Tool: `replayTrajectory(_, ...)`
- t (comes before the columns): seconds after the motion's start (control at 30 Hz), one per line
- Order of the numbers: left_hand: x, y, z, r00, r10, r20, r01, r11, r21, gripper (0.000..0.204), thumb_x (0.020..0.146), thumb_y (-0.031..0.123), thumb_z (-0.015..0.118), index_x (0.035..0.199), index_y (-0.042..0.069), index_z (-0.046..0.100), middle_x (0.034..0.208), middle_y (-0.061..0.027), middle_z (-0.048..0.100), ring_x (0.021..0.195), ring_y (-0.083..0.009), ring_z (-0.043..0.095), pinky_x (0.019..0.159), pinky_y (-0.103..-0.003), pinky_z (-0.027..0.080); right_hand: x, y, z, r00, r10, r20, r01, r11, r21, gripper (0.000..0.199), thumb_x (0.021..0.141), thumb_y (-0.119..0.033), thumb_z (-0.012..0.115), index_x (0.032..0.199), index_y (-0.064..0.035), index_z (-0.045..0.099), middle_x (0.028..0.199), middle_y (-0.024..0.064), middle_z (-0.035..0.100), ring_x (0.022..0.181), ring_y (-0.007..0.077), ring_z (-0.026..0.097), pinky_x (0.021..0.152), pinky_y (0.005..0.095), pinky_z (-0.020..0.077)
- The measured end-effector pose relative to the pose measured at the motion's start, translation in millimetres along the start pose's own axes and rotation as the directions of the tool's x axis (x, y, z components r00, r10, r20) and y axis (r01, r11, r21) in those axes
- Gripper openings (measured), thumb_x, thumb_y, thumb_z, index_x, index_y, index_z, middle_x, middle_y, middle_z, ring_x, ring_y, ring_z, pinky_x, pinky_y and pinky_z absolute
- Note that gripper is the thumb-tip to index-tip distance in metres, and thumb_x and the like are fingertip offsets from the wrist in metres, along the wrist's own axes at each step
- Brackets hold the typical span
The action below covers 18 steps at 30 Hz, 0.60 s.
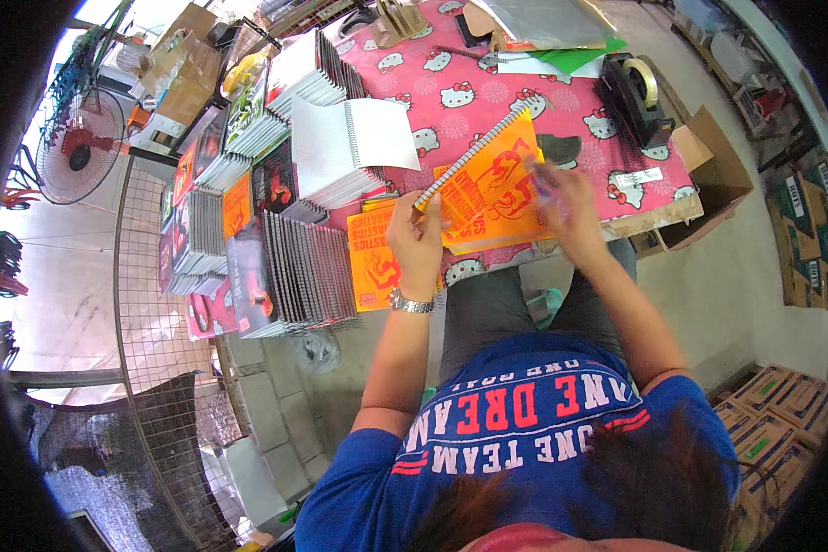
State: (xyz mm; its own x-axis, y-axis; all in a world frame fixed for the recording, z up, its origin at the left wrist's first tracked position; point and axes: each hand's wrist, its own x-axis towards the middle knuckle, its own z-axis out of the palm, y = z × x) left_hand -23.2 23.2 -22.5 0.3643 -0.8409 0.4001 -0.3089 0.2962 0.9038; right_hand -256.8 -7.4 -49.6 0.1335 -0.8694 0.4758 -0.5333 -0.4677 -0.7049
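An orange spiral-bound notebook [501, 175] with darker printed figures lies slanted at the near edge of the table. My left hand [417, 241], a metal watch on its wrist, is closed on the lower left end of the notebook's coil. Over the right part of the cover is my right hand [566, 213]; motion smears its fingers, so their grip cannot be made out. Beside my left hand lies another orange notebook [370, 262]. More orange sheets or covers show under the notebook that I hold.
Stacks of spiral notebooks [308, 267] crowd the table's left side, with an open white notebook [359, 138] on one. A black tape dispenser [637, 101] stands at the right on the pink tablecloth [460, 97]. Below are an open carton [708, 184], a fan [80, 147] and stacked boxes [777, 414].
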Motion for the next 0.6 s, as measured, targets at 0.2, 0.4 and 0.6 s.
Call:
replayTrajectory(0.2,-10,6,-1,0.992,-0.128,-0.019,0.121,0.970,-0.212,0.011,0.091,-0.002,0.059,0.101,-0.003,0.062,0.086,-0.0067,0.066,0.067,-0.0108,0.064,0.059,-0.025,0.054,19,-89,11,0.964,-0.234,0.126,0.222,0.970,0.096,0.055,0.074,-0.025,0.075,0.125,-0.0147,0.059,0.112,0.0117,0.054,0.105,0.0296,0.050,0.093,0.0432,0.0395)
replayTrajectory(0.4,-12,5,-2,0.989,-0.149,-0.019,0.146,0.983,-0.110,0.009,0.091,-0.002,0.056,0.097,-0.001,0.062,0.084,-0.0042,0.065,0.069,-0.0101,0.062,0.060,-0.024,0.053,13,-84,6,0.950,-0.266,0.164,0.266,0.964,0.022,0.052,0.074,-0.027,0.076,0.122,-0.0143,0.062,0.110,0.0114,0.053,0.103,0.0306,0.050,0.090,0.0440,0.0399)
replayTrajectory(0.6,-11,-5,-4,0.999,-0.036,-0.040,0.034,0.998,-0.044,0.006,0.089,-0.001,0.063,0.095,-0.001,0.063,0.082,-0.0033,0.063,0.071,-0.0085,0.060,0.062,-0.023,0.051,11,-91,4,0.942,-0.283,0.180,0.282,0.959,0.035,0.047,0.078,-0.027,0.073,0.121,-0.0122,0.062,0.107,0.0119,0.054,0.098,0.0278,0.053,0.086,0.0407,0.0433)
